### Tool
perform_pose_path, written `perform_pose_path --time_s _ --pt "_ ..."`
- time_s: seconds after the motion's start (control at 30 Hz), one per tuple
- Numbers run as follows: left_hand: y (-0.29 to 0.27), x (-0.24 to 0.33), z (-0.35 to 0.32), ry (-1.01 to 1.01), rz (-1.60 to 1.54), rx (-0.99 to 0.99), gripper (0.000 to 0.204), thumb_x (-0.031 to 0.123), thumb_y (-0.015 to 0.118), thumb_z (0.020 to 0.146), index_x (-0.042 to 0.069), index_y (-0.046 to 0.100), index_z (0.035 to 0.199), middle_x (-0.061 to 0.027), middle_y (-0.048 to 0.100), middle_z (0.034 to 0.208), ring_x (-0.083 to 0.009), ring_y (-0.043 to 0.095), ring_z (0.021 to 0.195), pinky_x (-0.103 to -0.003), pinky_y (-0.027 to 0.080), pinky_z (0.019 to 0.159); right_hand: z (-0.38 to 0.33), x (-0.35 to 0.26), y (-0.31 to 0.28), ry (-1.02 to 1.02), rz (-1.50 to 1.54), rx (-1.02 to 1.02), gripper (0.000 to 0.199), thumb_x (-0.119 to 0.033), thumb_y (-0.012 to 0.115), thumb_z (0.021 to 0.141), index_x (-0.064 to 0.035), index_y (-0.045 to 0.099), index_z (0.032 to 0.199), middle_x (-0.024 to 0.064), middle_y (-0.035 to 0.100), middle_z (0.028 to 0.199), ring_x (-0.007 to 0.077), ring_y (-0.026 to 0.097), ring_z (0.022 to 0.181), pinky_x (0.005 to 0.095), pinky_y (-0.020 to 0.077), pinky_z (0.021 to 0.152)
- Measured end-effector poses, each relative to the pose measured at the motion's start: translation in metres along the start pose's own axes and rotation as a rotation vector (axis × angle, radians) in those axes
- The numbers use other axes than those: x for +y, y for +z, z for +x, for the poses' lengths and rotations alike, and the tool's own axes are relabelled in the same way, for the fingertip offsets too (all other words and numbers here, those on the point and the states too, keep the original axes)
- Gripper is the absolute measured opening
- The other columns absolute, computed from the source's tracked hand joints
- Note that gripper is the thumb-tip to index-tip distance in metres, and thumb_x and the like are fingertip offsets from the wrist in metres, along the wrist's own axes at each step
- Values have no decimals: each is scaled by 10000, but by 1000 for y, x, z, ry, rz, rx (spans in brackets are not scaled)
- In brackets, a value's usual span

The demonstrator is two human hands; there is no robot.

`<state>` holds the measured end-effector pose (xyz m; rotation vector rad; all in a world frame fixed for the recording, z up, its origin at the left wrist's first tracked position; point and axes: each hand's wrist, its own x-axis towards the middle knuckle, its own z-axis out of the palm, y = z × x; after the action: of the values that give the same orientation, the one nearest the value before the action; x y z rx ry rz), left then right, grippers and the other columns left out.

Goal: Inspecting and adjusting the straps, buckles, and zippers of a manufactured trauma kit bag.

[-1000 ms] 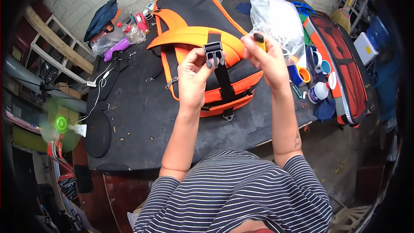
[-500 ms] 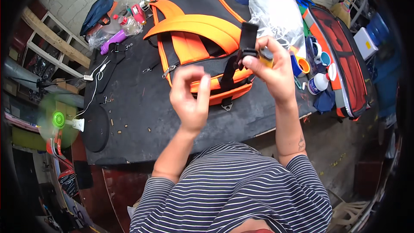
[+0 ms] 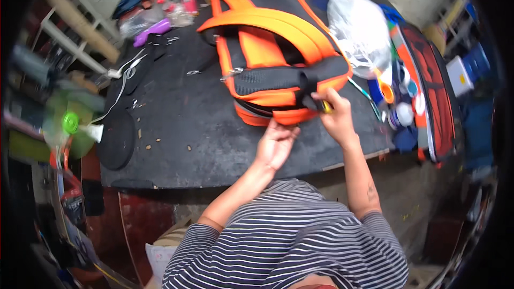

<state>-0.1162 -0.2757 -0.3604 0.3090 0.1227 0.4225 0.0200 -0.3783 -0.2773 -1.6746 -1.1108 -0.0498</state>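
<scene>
An orange and black backpack [image 3: 262,83] lies on the dark table with its padded orange shoulder straps uppermost. My left hand [image 3: 275,145] is palm up at the bag's near edge. Its thumb and fingers are curled at the orange trim, with some fingertips hidden. My right hand [image 3: 338,116] is closed at the bag's near right corner, by a black webbing strap [image 3: 306,86] that stands up from the bag. A small yellow and black object [image 3: 326,107] shows in that hand; motion blur hides its kind.
A clear plastic bag with white contents [image 3: 360,35] stands at the back right. Beyond it lies a red and black bag [image 3: 428,85], with cups and a white bottle [image 3: 402,113] alongside. A white cable [image 3: 128,77] and a green fan [image 3: 69,123] are at left.
My left hand has come down from above the bag to its near edge. My right hand has lowered with the strap toward the bag's corner. The view has shifted.
</scene>
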Motion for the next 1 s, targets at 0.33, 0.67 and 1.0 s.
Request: perform_pose_path --time_s 0.33,0.67,1.0 --pt "-12 -21 16 52 330 -18 331 142 564 904 79 539 1227 -27 636 1058 -125 626 911 -236 505 597 -19 -13 2 51 -259 -274 384 134 435 668 62 539 1030 225 524 1086 404 513 1043 327 393 903" --pt "-30 -57 23 459 972 82 264 70 692 682 -22 611 916 -127 648 794 -246 636 759 -359 493 679 -68 38 17 -251 -203 260 220 -65 495 937 44 550 1120 151 560 1116 244 545 936 329 434 796" --pt "-31 -40 -27 825 1561 291 468 36 573 776 68 469 1231 -122 563 1044 -315 560 925 -443 422 817 -70 119 -21 361 250 378 274 -110 517 902 10 491 1147 53 532 807 146 490 686 247 419 582"
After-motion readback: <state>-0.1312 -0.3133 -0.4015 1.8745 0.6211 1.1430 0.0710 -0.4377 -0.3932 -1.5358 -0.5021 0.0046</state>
